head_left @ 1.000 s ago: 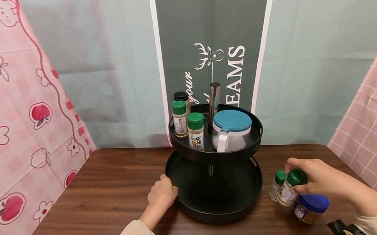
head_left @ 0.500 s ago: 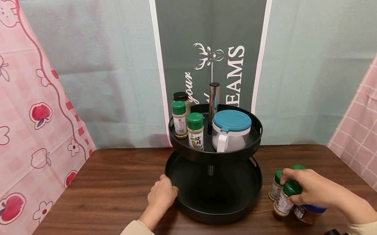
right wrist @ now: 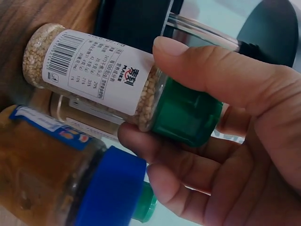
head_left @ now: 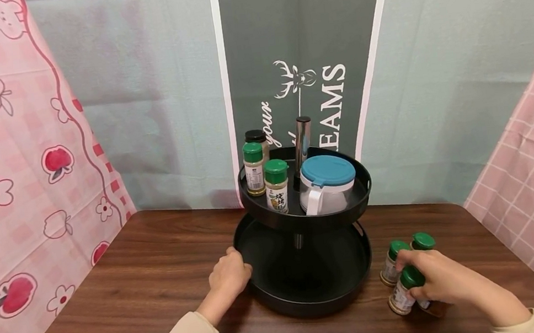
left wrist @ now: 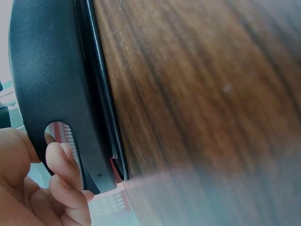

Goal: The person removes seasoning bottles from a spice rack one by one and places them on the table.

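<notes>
My right hand (head_left: 443,281) pinches the green cap of a spice bottle (head_left: 400,299), upright at the table's right side. In the right wrist view this spice bottle (right wrist: 101,70) has a white label and pale, seed-like grains inside. Two more green-capped bottles (head_left: 391,269) stand just behind it. A jar with a blue lid (right wrist: 110,188) is close beside it, mostly hidden by the hand in the head view. My left hand (head_left: 230,274) grips the lower tier of a black two-tier rack (head_left: 309,308), fingers curled through the handle slot (left wrist: 59,129).
The upper tier (head_left: 299,222) bears two green-capped bottles (head_left: 277,187), a black-lidded jar (head_left: 255,136) and a white-handled container with a blue lid (head_left: 327,171). A metal post (head_left: 302,142) rises through it. Cloths (head_left: 149,103) hang behind the wooden table (head_left: 158,257).
My right hand has moved the pinched spice bottle toward the near edge, away from the bottles behind. A green-capped bottle behind the hand has come into view. The left hand keeps its place.
</notes>
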`<state>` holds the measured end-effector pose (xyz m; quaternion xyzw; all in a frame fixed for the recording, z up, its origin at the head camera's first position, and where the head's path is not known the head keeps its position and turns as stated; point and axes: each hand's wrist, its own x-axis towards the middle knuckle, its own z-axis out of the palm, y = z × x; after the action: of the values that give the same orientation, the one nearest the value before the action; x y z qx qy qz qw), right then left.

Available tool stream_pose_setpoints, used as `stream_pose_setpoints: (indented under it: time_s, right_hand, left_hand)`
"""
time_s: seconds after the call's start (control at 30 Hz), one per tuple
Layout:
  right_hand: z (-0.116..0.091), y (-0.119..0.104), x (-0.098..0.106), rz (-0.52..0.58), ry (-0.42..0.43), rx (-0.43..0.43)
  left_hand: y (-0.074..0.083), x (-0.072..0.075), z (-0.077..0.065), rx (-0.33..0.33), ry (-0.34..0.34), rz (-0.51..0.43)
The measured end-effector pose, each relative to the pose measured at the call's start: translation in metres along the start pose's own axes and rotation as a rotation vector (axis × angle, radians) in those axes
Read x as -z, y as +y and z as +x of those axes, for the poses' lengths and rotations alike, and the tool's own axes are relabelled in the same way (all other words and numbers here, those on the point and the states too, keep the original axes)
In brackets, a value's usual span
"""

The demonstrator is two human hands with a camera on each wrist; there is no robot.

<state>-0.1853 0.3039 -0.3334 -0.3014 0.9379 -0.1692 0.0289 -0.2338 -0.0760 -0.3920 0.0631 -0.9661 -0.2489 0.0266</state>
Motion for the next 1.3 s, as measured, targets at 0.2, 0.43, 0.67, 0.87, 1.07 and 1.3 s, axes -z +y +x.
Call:
stream_pose_setpoints:
  time_s: [0.2, 0.43, 0.67, 0.87, 1.07, 1.3]
  right_hand:
    - [-0.001, -0.001, -0.004, -0.008, 0.017, -0.003]
    - [-0.002, -0.002, -0.004, 0.012, -0.006, -0.032]
    - [-0.003, -0.002, -0.004, 0.018, -0.032, -0.053]
    - [-0.003, -0.002, -0.004, 0.000, -0.017, -0.043]
    - [-0.003, -0.003, -0.002, 0.007, -0.024, -0.033]
    - [-0.003, -0.006, 0.010, 0.052, -0.090, -0.047]
  left_hand:
    - [0.000, 0.000, 0.000, -0.002, -0.002, -0.004]
    - [0.000, -0.001, -0.001, -0.010, 0.002, -0.017]
    - [-0.001, -0.003, -0.002, -0.027, 0.009, -0.020]
    - [-0.001, -0.003, -0.002, -0.025, 0.011, -0.025]
    - [-0.002, -0.004, -0.001, -0.021, 0.008, -0.029]
    - [-0.002, -0.003, -0.001, -0.021, 0.004, -0.023]
